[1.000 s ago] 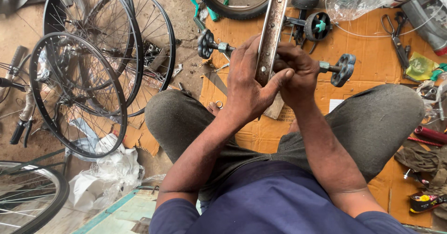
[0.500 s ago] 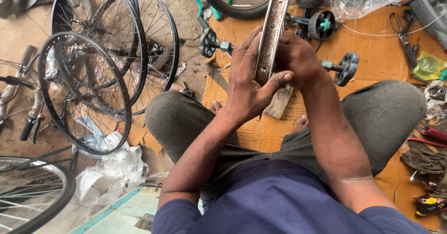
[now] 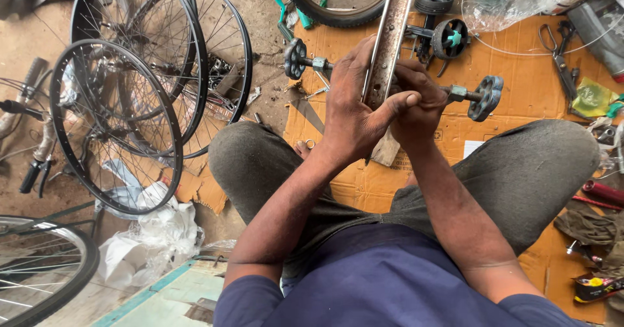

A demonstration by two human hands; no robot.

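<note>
A worn metal wheel rim [image 3: 392,38] stands on edge in front of me, running up out of the picture. My left hand [image 3: 354,109] wraps the rim's left side, thumb stretched across to the right. My right hand [image 3: 419,99] is closed against the rim's right side, fingers curled at its inner face; what the fingertips pinch is hidden. A threaded axle with a black knob wheel [image 3: 487,97] sticks out to the right of my right hand, and another knob [image 3: 296,58] to the left.
Black spoked bicycle wheels [image 3: 120,125] lean at the left. I sit on orange cardboard [image 3: 520,73]. Small black and teal wheels [image 3: 448,38], scissors [image 3: 559,51], a yellow packet [image 3: 591,96] and white plastic bags [image 3: 153,236] lie around. A tyre [image 3: 325,5] lies ahead.
Both hands have shifted slightly up the rim and closer together. The view has drifted a little; the rim stays upright between my hands.
</note>
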